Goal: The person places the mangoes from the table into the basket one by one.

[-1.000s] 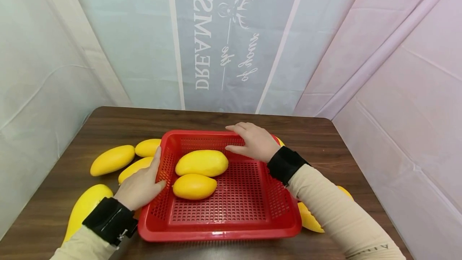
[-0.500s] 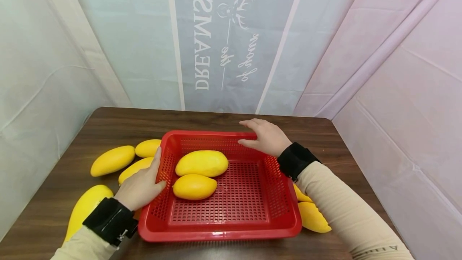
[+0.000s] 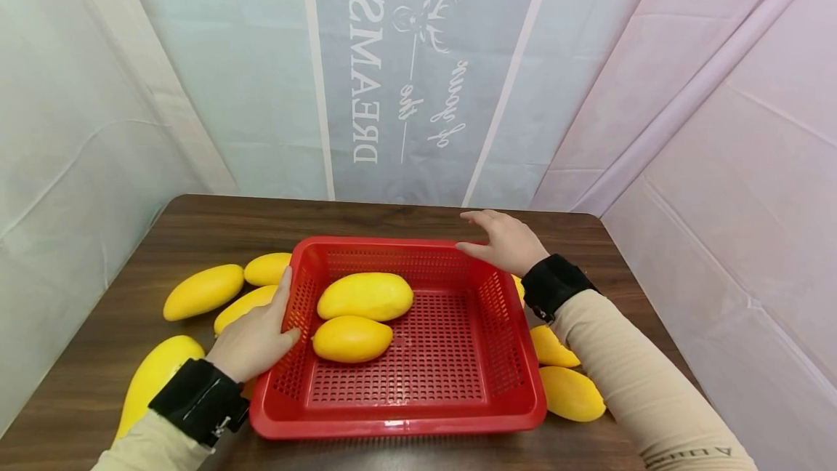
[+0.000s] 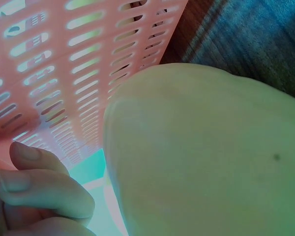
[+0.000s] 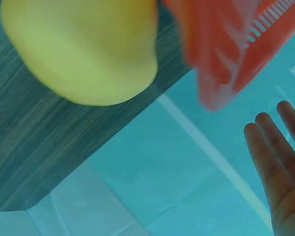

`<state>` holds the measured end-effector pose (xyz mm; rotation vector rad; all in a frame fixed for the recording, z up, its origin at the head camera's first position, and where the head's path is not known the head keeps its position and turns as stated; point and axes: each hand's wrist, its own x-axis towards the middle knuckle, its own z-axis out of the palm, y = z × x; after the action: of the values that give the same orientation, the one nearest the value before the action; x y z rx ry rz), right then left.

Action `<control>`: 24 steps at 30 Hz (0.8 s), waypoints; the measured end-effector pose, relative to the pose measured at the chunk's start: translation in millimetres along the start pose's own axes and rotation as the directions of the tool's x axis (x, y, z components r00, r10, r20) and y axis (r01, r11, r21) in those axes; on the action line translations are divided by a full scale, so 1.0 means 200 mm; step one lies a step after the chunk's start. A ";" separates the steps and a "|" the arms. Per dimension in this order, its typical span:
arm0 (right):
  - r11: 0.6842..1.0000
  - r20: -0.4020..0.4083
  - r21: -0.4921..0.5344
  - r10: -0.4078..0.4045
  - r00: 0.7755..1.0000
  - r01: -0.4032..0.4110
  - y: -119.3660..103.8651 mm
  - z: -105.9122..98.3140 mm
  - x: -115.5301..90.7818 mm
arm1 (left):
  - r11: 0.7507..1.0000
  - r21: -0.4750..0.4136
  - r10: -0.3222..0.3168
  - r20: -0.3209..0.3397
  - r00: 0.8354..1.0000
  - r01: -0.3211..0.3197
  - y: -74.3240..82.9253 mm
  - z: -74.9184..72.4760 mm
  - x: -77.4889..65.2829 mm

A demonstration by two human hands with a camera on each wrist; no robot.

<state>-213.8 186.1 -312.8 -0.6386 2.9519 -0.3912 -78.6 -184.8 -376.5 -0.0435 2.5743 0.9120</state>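
Observation:
A red plastic basket (image 3: 399, 427) with slotted walls stands on the table. In its left half lie two yellow mangoes, the larger mango (image 3: 365, 296) behind the smaller mango (image 3: 353, 339). My left hand (image 3: 255, 336) grips the basket's left rim, thumb on the inner side. The left wrist view has its curled fingers (image 4: 44, 187) beside the basket wall (image 4: 88, 44) and a large mango (image 4: 201, 147) up close. Above the back right corner of the basket hovers my right hand (image 3: 506, 242), holding nothing. Its straight fingers (image 5: 268, 157) show in the right wrist view.
Several mangoes lie left of the basket, among them one mango (image 3: 203, 291) farther back and one mango (image 3: 157, 376) by the left forearm. To the right, more mangoes (image 3: 572, 392) lie partly under the right arm. Behind the brown table (image 3: 216, 220) hangs a printed curtain (image 3: 418, 180).
My right hand has moved right, from over the basket's back part to its back right corner, uncovering more of the mangoes on the right. The left hand and basket stay put.

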 end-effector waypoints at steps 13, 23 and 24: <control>0.992 -0.009 0.021 0.126 0.992 -0.125 0.20 0.01 -0.02 | 1.000 -0.002 -0.005 0.006 1.000 0.005 0.00 0.00 0.00; 0.983 -0.007 0.062 0.176 0.984 -0.175 0.28 0.04 -0.04 | 1.000 -0.001 -0.001 -0.009 1.000 0.001 0.00 0.01 0.00; 0.981 -0.002 0.071 0.181 0.984 -0.180 0.28 0.05 -0.04 | 1.000 -0.002 -0.001 -0.009 1.000 0.001 0.00 0.01 0.00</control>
<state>-227.6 237.2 -336.4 -0.3583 2.9561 -0.4779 -78.3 -183.7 -377.6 -0.0491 2.5813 0.9162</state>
